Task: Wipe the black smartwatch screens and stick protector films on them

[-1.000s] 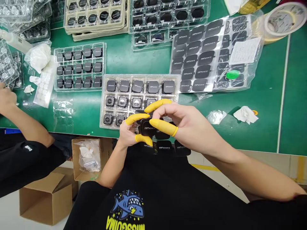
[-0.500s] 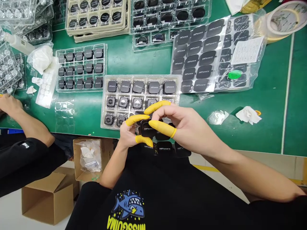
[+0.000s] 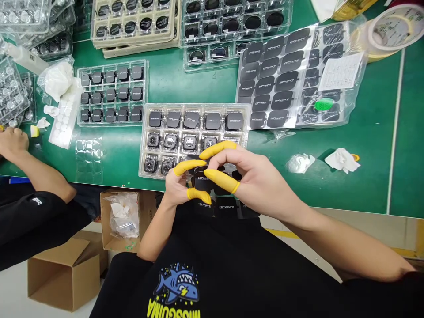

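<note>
My left hand, with yellow finger cots, is closed around a small black square watch-like piece lettered HiFuture. My right hand wears the same cots and is closed in a pinch at that piece's upper right edge; whether it grips the piece or a film on it is hidden by the fingers. Under and behind both hands lies a sheet of black HiFuture stickers, partly covered, at the table's front edge. Just beyond them sits a clear tray with black square watches, the back row bearing HiFuture faces.
A second filled tray stands at the left, and bagged sticker sheets lie at the right. Tape rolls, a crumpled tissue and stacked trays surround them. A co-worker's hand rests at far left.
My right thumb has shifted slightly left over the black piece, and the sticker sheet below has moved a little. At far left, a small yellow item shows beside the co-worker's hand.
</note>
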{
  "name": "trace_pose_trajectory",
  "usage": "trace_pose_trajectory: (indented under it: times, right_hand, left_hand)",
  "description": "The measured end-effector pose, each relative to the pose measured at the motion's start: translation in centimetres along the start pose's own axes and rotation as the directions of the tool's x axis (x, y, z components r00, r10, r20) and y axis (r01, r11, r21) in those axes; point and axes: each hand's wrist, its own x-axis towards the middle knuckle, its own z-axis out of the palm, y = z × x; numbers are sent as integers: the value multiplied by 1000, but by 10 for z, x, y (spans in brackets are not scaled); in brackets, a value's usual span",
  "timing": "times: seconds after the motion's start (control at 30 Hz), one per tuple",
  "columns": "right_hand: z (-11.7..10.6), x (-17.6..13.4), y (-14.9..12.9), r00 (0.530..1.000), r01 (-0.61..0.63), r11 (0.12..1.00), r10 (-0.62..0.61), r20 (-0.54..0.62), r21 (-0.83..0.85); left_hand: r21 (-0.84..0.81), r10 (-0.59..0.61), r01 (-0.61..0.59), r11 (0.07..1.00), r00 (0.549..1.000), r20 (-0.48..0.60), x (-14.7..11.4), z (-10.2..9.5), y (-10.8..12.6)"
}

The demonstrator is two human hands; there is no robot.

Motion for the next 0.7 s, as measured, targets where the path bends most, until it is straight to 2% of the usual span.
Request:
trace_pose_trajectory:
  times: [0.17,0.3,0.37,0.5,0.7]
  right_hand:
    - [5,-3,9,986,155,969,-165,-38,-195]
    - [6,-4,16,964,252,922,-266,-7,-295]
    - [5,-4,18,966,253,909,-255,37,-332]
    - [5,-3,19,982,184,906,-155,107,-381]
    - [15,0,15,993,115,928,-95,74,-353]
  left_hand:
    - [33,-38,38,999,999,-8,-5,-4,-2]
    - [43,-61,61,997,998,0,-8,-5,-2]
    - [46,-63,63,997,998,-3,-10,-6,-3]
    - [77,-33,33,996,999,8,-14,-7,-4]
    - [138,-50,46,989,998,25,-16,-11,0]
